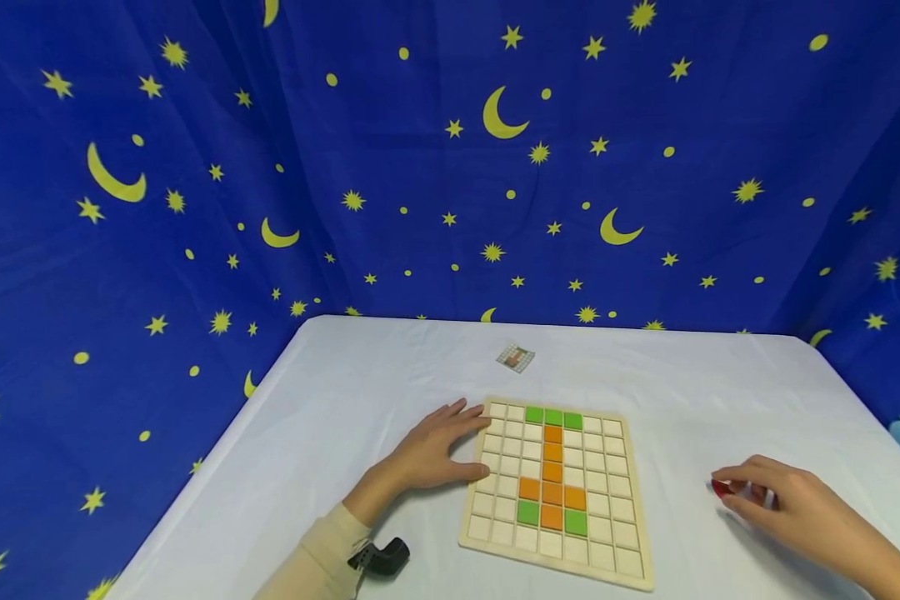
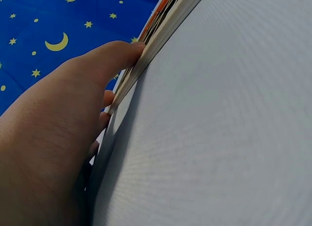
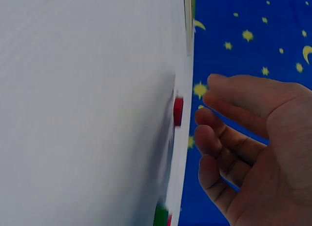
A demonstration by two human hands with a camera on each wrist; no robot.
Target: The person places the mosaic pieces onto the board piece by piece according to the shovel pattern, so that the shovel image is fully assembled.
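Observation:
A square wooden board with a grid of pale cells lies on the table. Orange tiles form a column with a short crossbar; green tiles line its top, and one sits at each side of its foot. My left hand rests against the board's left edge, fingers spread, thumb on the rim in the left wrist view. Over to the right, my right hand hovers with loosely bent fingers around a red tile. The right wrist view shows that red tile on the table, apart from the fingertips.
A small patterned card lies behind the board. A green piece with a bit of red beside it shows low in the right wrist view. The white-covered table meets a blue star-and-moon curtain. A black device sits at my left wrist.

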